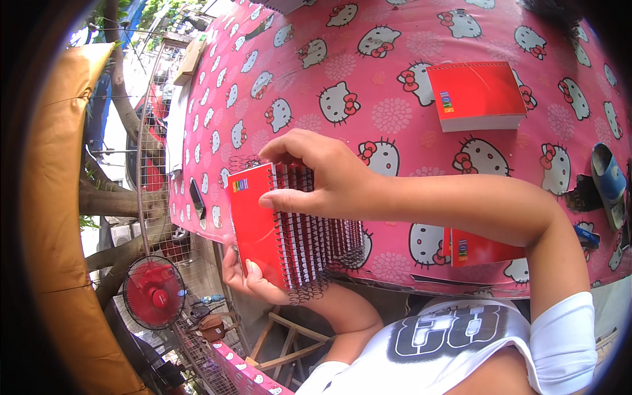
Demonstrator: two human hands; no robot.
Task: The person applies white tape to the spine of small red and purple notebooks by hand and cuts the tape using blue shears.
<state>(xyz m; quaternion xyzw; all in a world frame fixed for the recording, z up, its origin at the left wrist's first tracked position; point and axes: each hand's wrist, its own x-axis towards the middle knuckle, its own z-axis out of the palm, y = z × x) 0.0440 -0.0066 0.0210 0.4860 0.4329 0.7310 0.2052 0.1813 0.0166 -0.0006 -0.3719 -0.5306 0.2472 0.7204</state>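
I hold a bundle of small red-covered spiral notebooks [253, 214] near the table's left edge. Their black wire coils fan out in several rows toward the right, with loose wire ends sticking out at the top and bottom. My left hand [260, 284] grips the bundle's lower end, thumb on the front cover and fingers curled behind. Across the coils reaches my right hand [332, 174], its thumb on the front cover's coil edge and its fingers bent over the top end. The fingertips' exact contact is partly hidden.
On the pink patterned tablecloth [395, 112], a thick stack of red notebooks [477, 92] lies at the upper right. Another red notebook pile [484, 249] is partly under my right forearm. A blue slipper [608, 174] lies at right, a dark phone-like object [197, 199] at left. A red fan [155, 295] stands beyond.
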